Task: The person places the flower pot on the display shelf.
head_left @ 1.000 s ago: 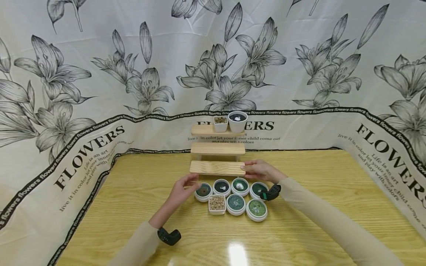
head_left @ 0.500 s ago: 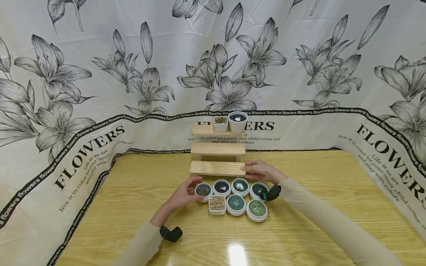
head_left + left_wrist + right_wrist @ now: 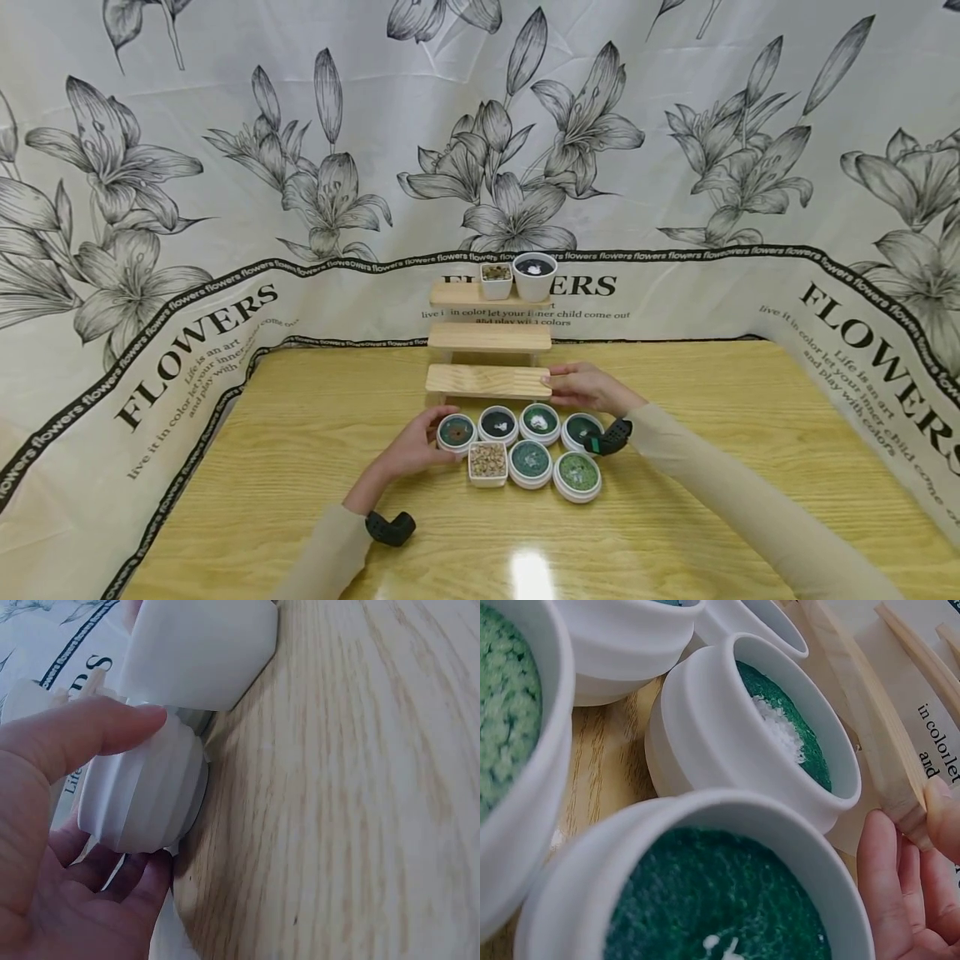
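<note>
My left hand grips a round white pot with dark green and brown contents, at the left end of the back row. In the left wrist view, the thumb lies on one side of the ribbed pot and the fingers curl round the other. The pot still stands on the table. My right hand pinches the right end of the lowest wooden shelf, thumb on top and fingers beneath, as the right wrist view shows at the shelf end.
Several more white pots stand close together, among them a square one with pebbles and a light green one. On the top tier of the stand sit a small square pot and a larger round pot. A flowered cloth hangs behind.
My left hand has come round the leftmost round pot, from hovering at its edge to gripping it. The right hand stays on the shelf end.
</note>
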A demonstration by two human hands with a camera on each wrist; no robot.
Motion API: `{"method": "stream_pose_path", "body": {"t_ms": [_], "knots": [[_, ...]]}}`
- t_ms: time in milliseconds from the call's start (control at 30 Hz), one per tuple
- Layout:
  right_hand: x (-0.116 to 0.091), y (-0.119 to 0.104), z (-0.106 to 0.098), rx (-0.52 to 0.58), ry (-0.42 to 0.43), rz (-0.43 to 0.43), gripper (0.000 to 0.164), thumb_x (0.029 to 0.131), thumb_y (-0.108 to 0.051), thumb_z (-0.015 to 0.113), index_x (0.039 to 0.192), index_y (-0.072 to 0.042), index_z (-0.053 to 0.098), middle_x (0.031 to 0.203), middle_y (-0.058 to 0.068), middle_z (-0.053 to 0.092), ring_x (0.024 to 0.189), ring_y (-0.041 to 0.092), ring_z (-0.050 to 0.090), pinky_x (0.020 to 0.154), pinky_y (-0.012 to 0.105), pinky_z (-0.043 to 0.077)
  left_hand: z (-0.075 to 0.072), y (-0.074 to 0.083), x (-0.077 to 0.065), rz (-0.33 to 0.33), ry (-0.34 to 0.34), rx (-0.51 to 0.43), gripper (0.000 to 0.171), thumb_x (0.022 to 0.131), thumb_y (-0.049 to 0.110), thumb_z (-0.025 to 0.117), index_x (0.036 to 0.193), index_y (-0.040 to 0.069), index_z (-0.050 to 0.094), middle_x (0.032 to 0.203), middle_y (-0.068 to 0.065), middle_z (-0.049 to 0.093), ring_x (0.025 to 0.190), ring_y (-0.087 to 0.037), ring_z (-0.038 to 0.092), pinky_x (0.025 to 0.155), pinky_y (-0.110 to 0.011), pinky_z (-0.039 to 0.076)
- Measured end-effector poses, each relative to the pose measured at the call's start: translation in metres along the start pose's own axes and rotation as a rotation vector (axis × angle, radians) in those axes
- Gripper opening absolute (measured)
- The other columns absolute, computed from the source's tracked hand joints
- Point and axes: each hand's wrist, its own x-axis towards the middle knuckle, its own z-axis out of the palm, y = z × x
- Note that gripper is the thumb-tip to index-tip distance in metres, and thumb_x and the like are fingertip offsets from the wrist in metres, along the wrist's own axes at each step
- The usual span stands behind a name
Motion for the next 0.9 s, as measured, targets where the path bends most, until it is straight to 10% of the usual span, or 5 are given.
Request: {"method": "stream_pose_path", "body": {"t_ms": [900], "knots": [[-0.003, 0.0, 0.001, 0.053, -0.015, 0.001, 0.053, 0.098, -0.005, 0.051, 0.141, 0.014, 0.028, 0.086, 0.001, 0.063, 0.071, 0.005, 0.064, 0.074, 0.017, 0.057, 0.012, -0.006, -0.002, 0.003, 0.182, -0.06, 0.069, 0.071, -0.001, 0.082, 0.131, -0.005, 0.047, 0.123, -0.023, 0.056, 0.113, -0.03, 0.057, 0.095, -0.029, 0.05]]}}
